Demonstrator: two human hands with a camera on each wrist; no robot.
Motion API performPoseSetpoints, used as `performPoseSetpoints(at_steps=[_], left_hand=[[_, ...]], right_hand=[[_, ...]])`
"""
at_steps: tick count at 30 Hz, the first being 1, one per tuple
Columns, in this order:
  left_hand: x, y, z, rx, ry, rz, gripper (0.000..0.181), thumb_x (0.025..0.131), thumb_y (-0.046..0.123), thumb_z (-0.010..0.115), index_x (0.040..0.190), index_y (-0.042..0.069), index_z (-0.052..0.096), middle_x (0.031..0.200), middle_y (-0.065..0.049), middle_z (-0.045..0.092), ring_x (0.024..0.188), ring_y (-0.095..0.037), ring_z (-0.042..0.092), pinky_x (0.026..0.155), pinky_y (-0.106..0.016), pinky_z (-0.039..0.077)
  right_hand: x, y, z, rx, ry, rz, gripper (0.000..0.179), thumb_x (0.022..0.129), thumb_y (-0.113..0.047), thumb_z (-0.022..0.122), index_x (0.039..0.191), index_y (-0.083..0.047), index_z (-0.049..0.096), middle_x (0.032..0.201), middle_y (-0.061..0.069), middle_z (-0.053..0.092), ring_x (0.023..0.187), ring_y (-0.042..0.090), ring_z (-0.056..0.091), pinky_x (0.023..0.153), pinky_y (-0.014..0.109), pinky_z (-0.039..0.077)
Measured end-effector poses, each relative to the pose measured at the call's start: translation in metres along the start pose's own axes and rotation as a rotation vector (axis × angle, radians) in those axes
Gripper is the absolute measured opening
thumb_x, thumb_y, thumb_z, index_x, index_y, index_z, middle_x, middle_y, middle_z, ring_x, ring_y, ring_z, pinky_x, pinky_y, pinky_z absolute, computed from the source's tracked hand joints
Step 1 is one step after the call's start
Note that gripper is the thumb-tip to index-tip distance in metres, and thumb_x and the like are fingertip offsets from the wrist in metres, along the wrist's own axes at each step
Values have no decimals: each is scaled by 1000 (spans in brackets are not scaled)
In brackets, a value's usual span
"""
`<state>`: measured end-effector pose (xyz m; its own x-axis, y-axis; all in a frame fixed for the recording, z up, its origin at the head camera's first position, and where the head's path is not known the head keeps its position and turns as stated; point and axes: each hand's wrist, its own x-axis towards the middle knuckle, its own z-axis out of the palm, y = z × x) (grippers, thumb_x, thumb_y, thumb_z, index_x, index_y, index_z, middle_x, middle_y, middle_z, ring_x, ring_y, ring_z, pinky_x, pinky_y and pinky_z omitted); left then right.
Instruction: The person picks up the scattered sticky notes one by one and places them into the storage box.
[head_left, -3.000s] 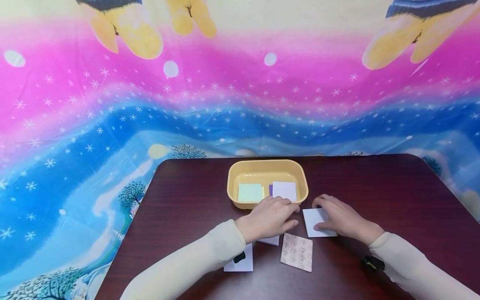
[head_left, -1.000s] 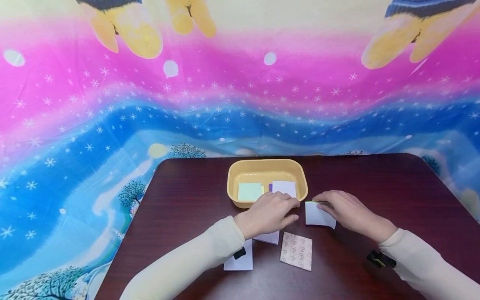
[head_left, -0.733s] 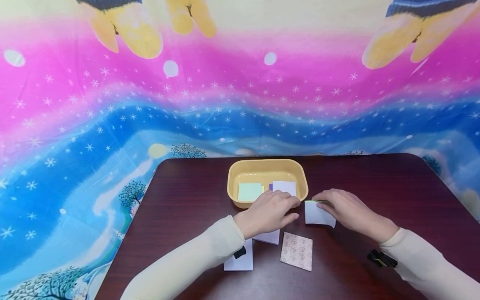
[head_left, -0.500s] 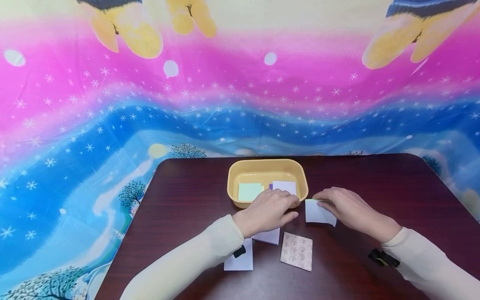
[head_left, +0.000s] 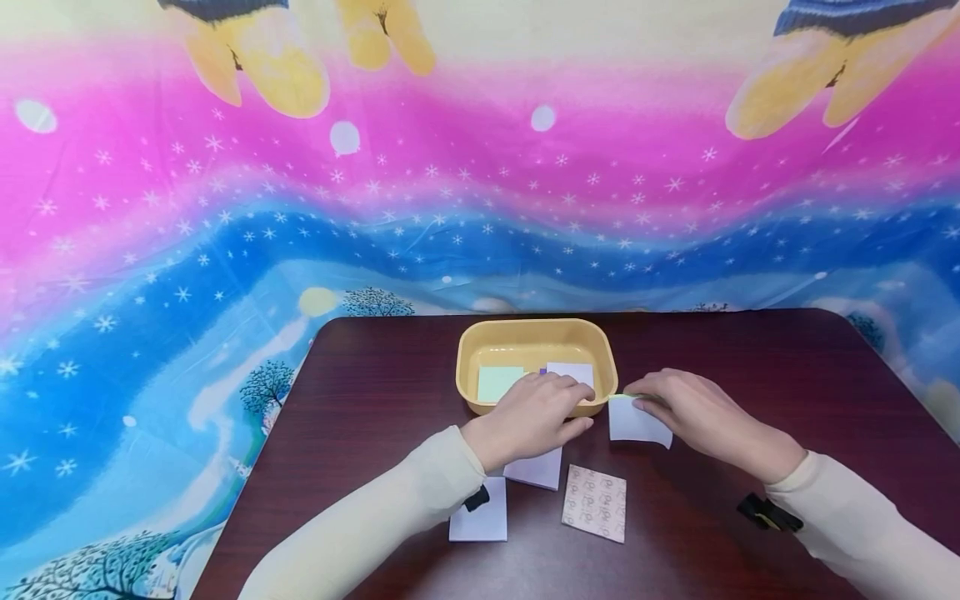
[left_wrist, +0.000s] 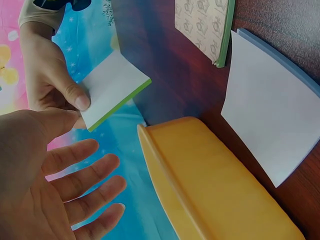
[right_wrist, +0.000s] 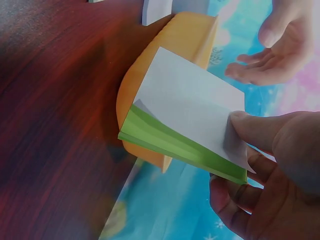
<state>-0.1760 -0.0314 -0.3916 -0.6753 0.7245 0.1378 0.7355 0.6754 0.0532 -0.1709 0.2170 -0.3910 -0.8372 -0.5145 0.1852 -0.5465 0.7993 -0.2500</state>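
My right hand [head_left: 701, 421] pinches a sticky note pad [right_wrist: 185, 100] between thumb and fingers, just right of a yellow plastic tub [head_left: 471, 342]. The pad has a white face and green sheets, and its white sheet lifts a little from the green along one edge in the right wrist view. It is tilted and held off the table. My left hand [head_left: 528, 421] hovers over the tub's near rim, fingers relaxed and apart, holding nothing. Within the tub lie a pale green pad [head_left: 498, 383] and a white-faced pad [head_left: 570, 373] with a purple edge showing.
On the dark wooden table [head_left: 375, 375] in front of the tub lie a pad with a printed pattern [head_left: 595, 502] and two white-faced pads, one [head_left: 536, 472] partly under my left hand, the other [head_left: 478, 523] under the left wrist. A patterned cloth [head_left: 480, 167] hangs behind.
Three seconds ago the pad lay flat by my right hand; it has since been gripped, lifted and tilted. Lately the right hand rises slightly with it. My left hand shifts only a little.
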Motion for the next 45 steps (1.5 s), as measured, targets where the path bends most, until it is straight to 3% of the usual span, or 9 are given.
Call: performPoseSetpoints(at_steps=[10, 25, 45], left_hand=[[-1, -6, -4, -3, 4, -28, 35, 101, 41, 59, 130, 21, 66, 121, 5, 73, 106, -13, 69, 86, -32, 55], [-2, -15, -11, -24, 12, -53, 35, 101, 41, 60, 129, 20, 66, 122, 5, 72, 110, -15, 68, 93, -33, 54], [-6, -23, -14, -40, 31, -102, 35, 101, 40, 60, 126, 18, 67, 122, 2, 73, 113, -17, 68, 95, -35, 54]], right_hand=[[5, -4, -6, 2, 9, -30, 20, 92, -9, 71, 108, -18, 78, 92, -6, 75, 80, 5, 61, 67, 29, 50], [13, -11, -16, 2, 2, 6, 20, 91, -10, 74, 110, -15, 78, 90, -5, 75, 77, 6, 58, 66, 29, 49], [27, -15, -23, 42, 42, -22, 20, 92, -11, 73, 111, -13, 78, 94, -3, 76, 79, 9, 63, 66, 31, 51]])
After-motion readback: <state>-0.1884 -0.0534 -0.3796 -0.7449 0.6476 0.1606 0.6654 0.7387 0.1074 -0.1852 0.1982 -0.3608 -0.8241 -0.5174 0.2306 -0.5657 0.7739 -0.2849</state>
